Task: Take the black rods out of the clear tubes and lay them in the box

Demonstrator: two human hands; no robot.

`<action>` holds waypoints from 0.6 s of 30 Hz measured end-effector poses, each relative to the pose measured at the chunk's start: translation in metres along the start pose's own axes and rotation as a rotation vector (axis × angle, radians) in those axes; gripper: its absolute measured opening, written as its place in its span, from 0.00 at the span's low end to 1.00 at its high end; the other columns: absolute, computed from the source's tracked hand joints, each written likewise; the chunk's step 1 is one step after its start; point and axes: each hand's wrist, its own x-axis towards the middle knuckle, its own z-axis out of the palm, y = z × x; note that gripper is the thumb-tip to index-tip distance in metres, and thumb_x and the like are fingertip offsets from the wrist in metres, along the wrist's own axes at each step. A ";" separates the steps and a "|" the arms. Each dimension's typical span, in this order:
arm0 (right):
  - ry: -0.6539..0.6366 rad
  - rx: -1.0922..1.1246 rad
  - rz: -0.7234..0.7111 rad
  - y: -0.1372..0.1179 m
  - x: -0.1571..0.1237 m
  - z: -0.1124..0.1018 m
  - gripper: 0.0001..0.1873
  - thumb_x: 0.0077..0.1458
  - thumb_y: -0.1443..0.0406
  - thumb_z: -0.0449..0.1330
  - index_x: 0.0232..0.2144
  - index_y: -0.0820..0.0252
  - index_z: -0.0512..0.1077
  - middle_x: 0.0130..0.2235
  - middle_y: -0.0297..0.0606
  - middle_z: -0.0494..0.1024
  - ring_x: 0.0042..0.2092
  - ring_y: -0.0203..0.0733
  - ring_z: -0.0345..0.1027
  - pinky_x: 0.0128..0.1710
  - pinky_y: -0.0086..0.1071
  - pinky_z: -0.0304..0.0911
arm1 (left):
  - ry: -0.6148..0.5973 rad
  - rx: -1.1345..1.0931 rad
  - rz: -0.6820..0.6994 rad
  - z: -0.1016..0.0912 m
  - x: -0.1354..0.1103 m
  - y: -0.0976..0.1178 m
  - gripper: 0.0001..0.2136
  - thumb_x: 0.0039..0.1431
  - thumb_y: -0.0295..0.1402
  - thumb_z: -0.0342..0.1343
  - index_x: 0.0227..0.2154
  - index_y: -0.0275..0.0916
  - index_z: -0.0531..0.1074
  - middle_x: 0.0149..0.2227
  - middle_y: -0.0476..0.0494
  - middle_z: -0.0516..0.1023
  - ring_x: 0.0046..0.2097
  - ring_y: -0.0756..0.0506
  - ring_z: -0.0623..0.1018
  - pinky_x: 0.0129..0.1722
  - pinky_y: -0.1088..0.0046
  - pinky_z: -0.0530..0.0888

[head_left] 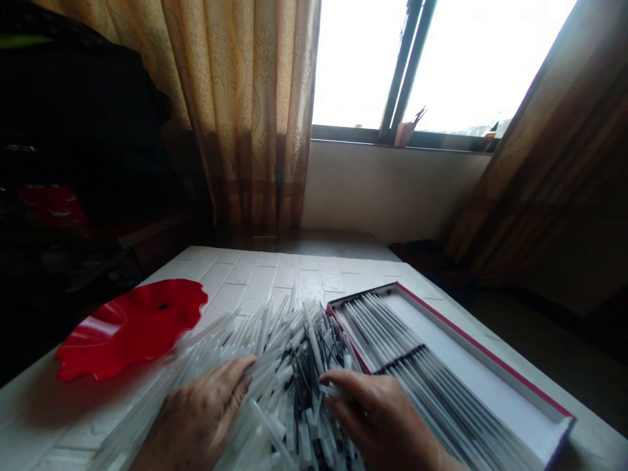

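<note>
A loose heap of clear plastic pen barrels [265, 333] covers the near middle of the table, mixed with thin dark pen refills [307, 373]. My left hand [196, 415] rests at the left of the heap, thumb and fingers drawn together; whatever lies between them is hidden. On the other side, my right hand [377, 412] pinches a clear pen barrel [332, 390] between thumb and forefinger, above the darker part of the heap. Right beside it lies a shallow red-edged box [471, 340], with rows of dark-filled pens [436, 392] laid side by side along its left part.
A red wavy-rimmed plastic dish [132, 327] sits on the left of the white brick-patterned table [314, 271]. Behind the table are a patterned curtain [250, 118], a wall and a window [363, 65]. A pink cup [405, 133] stands on the sill.
</note>
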 end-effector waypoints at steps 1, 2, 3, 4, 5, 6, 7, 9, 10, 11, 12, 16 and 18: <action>0.021 -0.008 0.004 0.000 0.001 0.006 0.14 0.59 0.66 0.53 0.40 0.61 0.78 0.23 0.36 0.79 0.22 0.38 0.72 0.25 0.28 0.64 | -0.008 0.026 0.006 0.001 -0.001 0.000 0.22 0.75 0.39 0.35 0.43 0.37 0.75 0.35 0.46 0.87 0.32 0.47 0.86 0.28 0.77 0.80; 0.035 0.000 0.015 0.000 0.002 0.009 0.15 0.58 0.66 0.53 0.43 0.62 0.77 0.23 0.36 0.80 0.22 0.38 0.72 0.25 0.28 0.66 | -0.019 0.042 0.003 0.001 -0.002 0.001 0.23 0.75 0.39 0.34 0.43 0.37 0.75 0.34 0.46 0.87 0.31 0.47 0.86 0.28 0.76 0.80; 0.040 0.027 0.030 0.000 0.002 0.011 0.17 0.57 0.66 0.54 0.46 0.64 0.76 0.25 0.37 0.81 0.23 0.39 0.73 0.26 0.28 0.67 | -0.026 0.053 -0.007 0.001 -0.002 0.001 0.23 0.75 0.39 0.34 0.44 0.36 0.75 0.33 0.46 0.86 0.30 0.47 0.86 0.27 0.76 0.80; 0.043 0.063 0.047 0.000 0.003 0.012 0.20 0.57 0.66 0.54 0.50 0.65 0.74 0.27 0.37 0.82 0.23 0.38 0.73 0.26 0.28 0.67 | -0.031 0.058 -0.019 0.001 -0.003 0.002 0.23 0.75 0.39 0.34 0.45 0.36 0.75 0.32 0.45 0.86 0.29 0.46 0.86 0.26 0.75 0.80; 0.046 0.100 0.062 0.000 0.003 0.011 0.23 0.56 0.66 0.54 0.53 0.66 0.71 0.29 0.38 0.83 0.23 0.38 0.73 0.25 0.28 0.68 | -0.039 0.059 -0.030 0.000 -0.003 0.003 0.23 0.75 0.39 0.34 0.46 0.35 0.74 0.32 0.45 0.86 0.28 0.46 0.86 0.25 0.75 0.80; 0.056 0.128 0.070 0.000 0.003 0.009 0.24 0.56 0.66 0.54 0.55 0.66 0.69 0.30 0.38 0.83 0.23 0.37 0.73 0.25 0.28 0.68 | -0.047 0.057 -0.036 0.001 -0.003 0.004 0.22 0.75 0.39 0.34 0.47 0.35 0.74 0.31 0.45 0.86 0.27 0.46 0.85 0.24 0.75 0.80; 0.069 0.141 0.073 0.000 0.002 0.007 0.24 0.57 0.66 0.54 0.55 0.66 0.69 0.32 0.39 0.84 0.23 0.37 0.73 0.24 0.27 0.68 | -0.056 0.050 -0.037 0.001 -0.004 0.006 0.21 0.74 0.38 0.35 0.49 0.35 0.73 0.30 0.45 0.86 0.26 0.46 0.85 0.23 0.75 0.79; 0.112 0.127 0.075 0.001 0.001 0.002 0.19 0.59 0.65 0.54 0.51 0.64 0.72 0.31 0.38 0.84 0.24 0.37 0.74 0.25 0.28 0.69 | -0.065 0.028 -0.018 0.003 -0.006 0.010 0.20 0.74 0.36 0.36 0.51 0.34 0.71 0.30 0.46 0.85 0.25 0.46 0.84 0.22 0.74 0.79; 0.134 0.112 0.075 0.002 0.000 0.000 0.17 0.60 0.64 0.55 0.49 0.63 0.74 0.31 0.38 0.83 0.25 0.38 0.74 0.25 0.28 0.69 | -0.070 0.014 -0.007 0.005 -0.008 0.012 0.19 0.74 0.35 0.36 0.51 0.34 0.71 0.31 0.46 0.86 0.26 0.46 0.85 0.22 0.74 0.79; 0.155 0.100 0.074 0.003 0.000 -0.002 0.16 0.60 0.64 0.55 0.47 0.62 0.75 0.30 0.38 0.83 0.25 0.38 0.74 0.26 0.28 0.70 | -0.078 0.002 0.000 0.006 -0.010 0.013 0.18 0.73 0.34 0.37 0.52 0.34 0.70 0.32 0.45 0.86 0.28 0.46 0.85 0.24 0.74 0.80; 0.177 0.091 0.070 0.004 -0.001 -0.003 0.15 0.60 0.63 0.56 0.46 0.61 0.76 0.29 0.38 0.83 0.24 0.39 0.75 0.26 0.29 0.70 | -0.089 -0.007 0.003 0.008 -0.012 0.015 0.17 0.73 0.33 0.38 0.52 0.34 0.70 0.33 0.44 0.86 0.29 0.46 0.85 0.25 0.74 0.81; 0.245 0.090 0.057 0.008 -0.002 -0.005 0.13 0.61 0.63 0.57 0.42 0.60 0.78 0.31 0.39 0.84 0.28 0.41 0.78 0.28 0.30 0.73 | -0.170 0.008 -0.002 0.012 -0.020 0.021 0.17 0.70 0.31 0.41 0.51 0.34 0.72 0.34 0.42 0.86 0.30 0.44 0.86 0.28 0.71 0.82; 0.245 0.093 0.054 0.010 -0.001 -0.006 0.12 0.61 0.64 0.57 0.43 0.59 0.78 0.34 0.40 0.85 0.31 0.42 0.80 0.31 0.30 0.74 | -0.194 0.032 0.000 0.014 -0.022 0.024 0.17 0.70 0.31 0.41 0.51 0.34 0.72 0.37 0.40 0.86 0.33 0.43 0.86 0.28 0.70 0.83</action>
